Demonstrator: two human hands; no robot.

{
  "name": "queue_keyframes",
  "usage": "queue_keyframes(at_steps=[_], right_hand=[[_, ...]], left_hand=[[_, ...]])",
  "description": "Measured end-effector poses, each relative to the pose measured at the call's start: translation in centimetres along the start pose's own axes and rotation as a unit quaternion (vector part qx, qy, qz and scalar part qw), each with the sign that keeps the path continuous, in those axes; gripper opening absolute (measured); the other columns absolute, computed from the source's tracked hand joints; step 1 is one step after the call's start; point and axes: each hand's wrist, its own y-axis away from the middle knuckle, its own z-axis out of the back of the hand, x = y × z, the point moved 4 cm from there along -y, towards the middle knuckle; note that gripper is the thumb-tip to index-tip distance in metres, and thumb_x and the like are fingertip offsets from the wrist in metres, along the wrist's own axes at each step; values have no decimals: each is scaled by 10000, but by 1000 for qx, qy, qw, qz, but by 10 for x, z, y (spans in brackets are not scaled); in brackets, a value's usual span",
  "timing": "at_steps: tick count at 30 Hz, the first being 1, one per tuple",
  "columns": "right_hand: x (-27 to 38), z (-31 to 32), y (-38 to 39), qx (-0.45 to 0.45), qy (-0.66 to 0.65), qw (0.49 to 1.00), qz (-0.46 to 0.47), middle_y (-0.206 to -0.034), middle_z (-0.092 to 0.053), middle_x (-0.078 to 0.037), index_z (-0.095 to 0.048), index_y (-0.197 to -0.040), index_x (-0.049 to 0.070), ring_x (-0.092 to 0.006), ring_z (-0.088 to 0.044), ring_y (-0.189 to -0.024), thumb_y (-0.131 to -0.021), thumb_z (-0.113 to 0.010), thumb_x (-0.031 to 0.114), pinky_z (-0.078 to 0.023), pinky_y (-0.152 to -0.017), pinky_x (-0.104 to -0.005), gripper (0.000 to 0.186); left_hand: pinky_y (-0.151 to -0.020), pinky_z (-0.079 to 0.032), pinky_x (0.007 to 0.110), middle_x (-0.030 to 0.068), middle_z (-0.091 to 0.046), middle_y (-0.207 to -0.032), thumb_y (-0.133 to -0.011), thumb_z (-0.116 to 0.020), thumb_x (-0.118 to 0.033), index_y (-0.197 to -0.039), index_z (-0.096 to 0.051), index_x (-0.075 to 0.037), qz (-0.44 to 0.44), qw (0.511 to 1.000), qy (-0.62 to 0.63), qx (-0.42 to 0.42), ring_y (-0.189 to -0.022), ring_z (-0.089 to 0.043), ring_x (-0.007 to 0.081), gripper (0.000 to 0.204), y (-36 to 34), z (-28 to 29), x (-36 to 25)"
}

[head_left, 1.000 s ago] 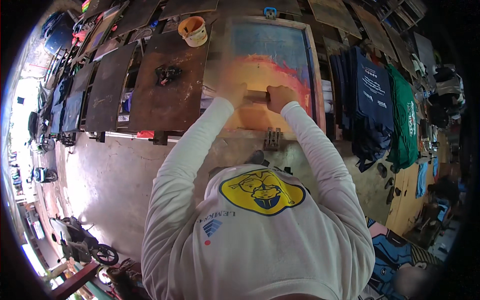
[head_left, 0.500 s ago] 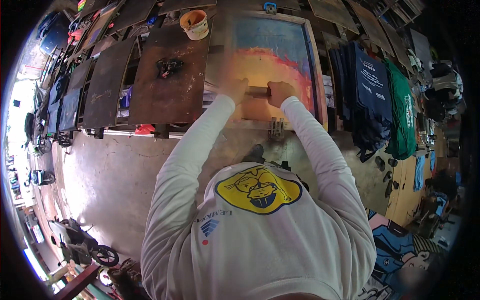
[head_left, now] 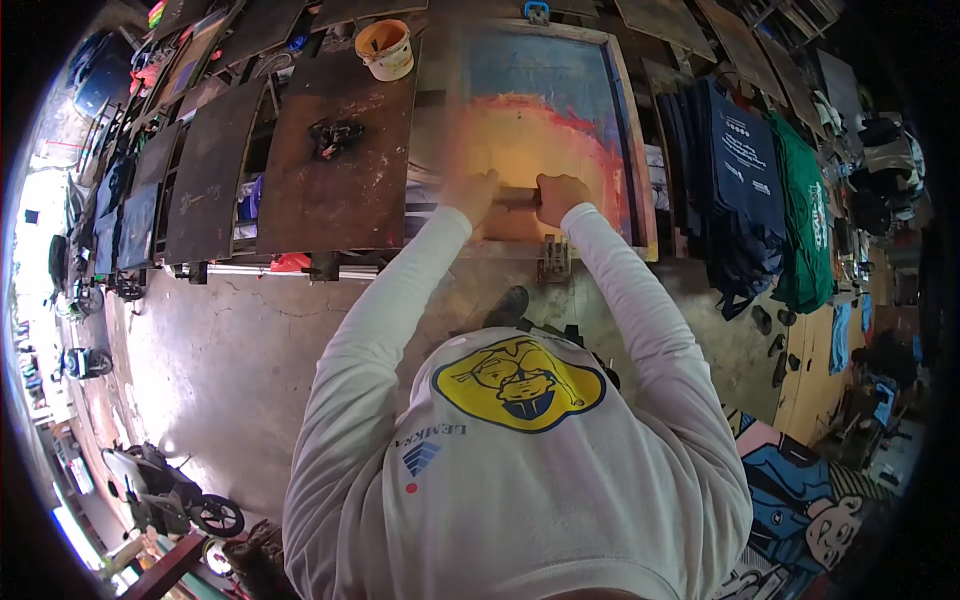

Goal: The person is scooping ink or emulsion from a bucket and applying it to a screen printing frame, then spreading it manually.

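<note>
Both my hands are closed on a dark bar-shaped squeegee (head_left: pixel 517 196), which lies crosswise on a wood-framed printing screen (head_left: pixel 540 75). My left hand (head_left: pixel 470 194) grips its left end and is partly blurred; my right hand (head_left: pixel 562 197) wraps round the right end. Blue covers the far part of the screen, with a red band across it and yellow-orange nearer my hands. The squeegee is in the near part of the screen, close to the frame's near edge. A metal clamp (head_left: pixel 554 260) sits at that edge, and a blue clamp (head_left: pixel 537 12) at the far one.
Left of the screen, a dark board (head_left: pixel 345 205) bears a crumpled black lump (head_left: pixel 335 138) and a stained bucket (head_left: pixel 386 60). To the right hang navy cloth items (head_left: pixel 738 185) and green ones (head_left: pixel 797 225). A motorcycle (head_left: pixel 165 490) stands at the lower left.
My hands and the squeegee have slid a little toward me over the screen. Both hands keep their grip on it.
</note>
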Motion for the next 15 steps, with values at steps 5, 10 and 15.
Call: queue_keyframes(at_steps=[5, 10, 15], right_hand=[[0, 3, -11, 89, 1, 996, 0, -989, -703, -220, -685, -987, 34, -387, -673, -967, -779, -646, 216, -532, -870, -473, 279], [1, 14, -19, 164, -4, 986, -1, -1101, -699, -200, -721, -1074, 43, -347, -678, -1018, -795, -670, 619, -528, -900, -427, 642], [0, 18, -22, 150, -51, 987, 22, -1040, -703, -224, -708, -1032, 11, -370, -676, -997, -819, -673, 400, -529, -885, -442, 445]], left_hand=[[-765, -537, 471, 176, -687, -902, -788, -745, -418, -1082, -549, -69, -39, 996, -53, 52, -897, -674, 375, 497, -11, 4, 4], [-780, -531, 482, 161, -702, -941, -749, -761, -421, -1057, -562, -73, -88, 991, -39, 98, -903, -670, 387, 505, -27, 2, 12], [-851, -525, 449, 180, -688, -1066, -848, -681, -296, -1075, -623, -65, -13, 992, -24, 121, -983, -665, 345, 329, -31, 2, 10]])
